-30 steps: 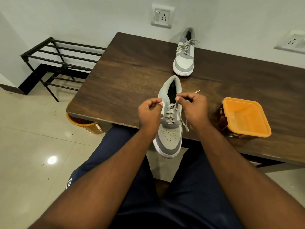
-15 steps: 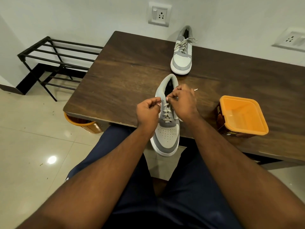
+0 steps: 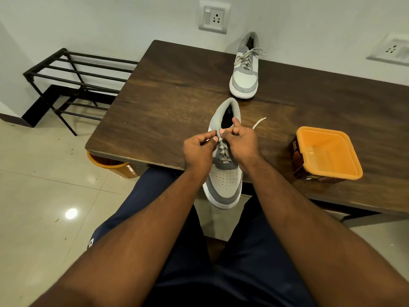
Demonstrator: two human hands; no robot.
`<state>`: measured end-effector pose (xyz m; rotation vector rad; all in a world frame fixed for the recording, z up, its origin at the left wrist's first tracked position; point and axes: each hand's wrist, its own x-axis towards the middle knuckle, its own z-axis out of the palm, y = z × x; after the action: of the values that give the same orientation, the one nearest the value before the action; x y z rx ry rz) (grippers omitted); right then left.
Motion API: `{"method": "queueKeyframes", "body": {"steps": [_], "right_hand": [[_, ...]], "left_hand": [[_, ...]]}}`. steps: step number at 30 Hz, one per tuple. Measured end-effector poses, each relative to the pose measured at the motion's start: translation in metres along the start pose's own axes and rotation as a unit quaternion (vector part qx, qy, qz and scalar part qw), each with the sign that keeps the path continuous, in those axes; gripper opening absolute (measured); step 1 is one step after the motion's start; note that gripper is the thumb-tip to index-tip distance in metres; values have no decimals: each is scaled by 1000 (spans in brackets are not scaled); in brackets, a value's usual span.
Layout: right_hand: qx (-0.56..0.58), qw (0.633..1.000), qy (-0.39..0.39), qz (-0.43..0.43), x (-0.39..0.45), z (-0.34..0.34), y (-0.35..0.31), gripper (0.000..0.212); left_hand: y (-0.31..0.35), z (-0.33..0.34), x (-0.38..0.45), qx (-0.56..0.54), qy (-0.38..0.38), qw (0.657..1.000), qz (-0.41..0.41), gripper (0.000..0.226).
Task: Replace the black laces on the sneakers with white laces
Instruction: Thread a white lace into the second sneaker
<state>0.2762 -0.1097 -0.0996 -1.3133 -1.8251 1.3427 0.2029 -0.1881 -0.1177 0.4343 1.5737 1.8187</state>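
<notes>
Near sneaker (image 3: pixel 223 182): light grey perforated toe, darker grey panels, white sole, pale laces (image 3: pixel 223 151). Far sneaker (image 3: pixel 244 72): same colours. Worktop (image 3: pixel 166 103): dark brown wood grain. Tub (image 3: pixel 327 156) near the right edge: orange, brown printed wall. Rack (image 3: pixel 73 85): black. Floor (image 3: pixel 33 185): cream tile.

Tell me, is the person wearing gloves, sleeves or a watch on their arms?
No. The left hand and right hand are bare, with no gloves, rings or watch showing. Both forearms are bare too, with no sleeves in view. Dark navy trousers show below them.
</notes>
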Motion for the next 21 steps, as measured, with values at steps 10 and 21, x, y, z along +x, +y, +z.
{"method": "queueKeyframes", "body": {"steps": [10,21], "right_hand": [[-51,995,91,-5,-8,17,7,44],[71,996,6,55,-16,12,13,88]], "left_hand": [[-1,-4,-1,19,-18,999,22,22],[7,-2,5,85,7,996,27,10]]}}
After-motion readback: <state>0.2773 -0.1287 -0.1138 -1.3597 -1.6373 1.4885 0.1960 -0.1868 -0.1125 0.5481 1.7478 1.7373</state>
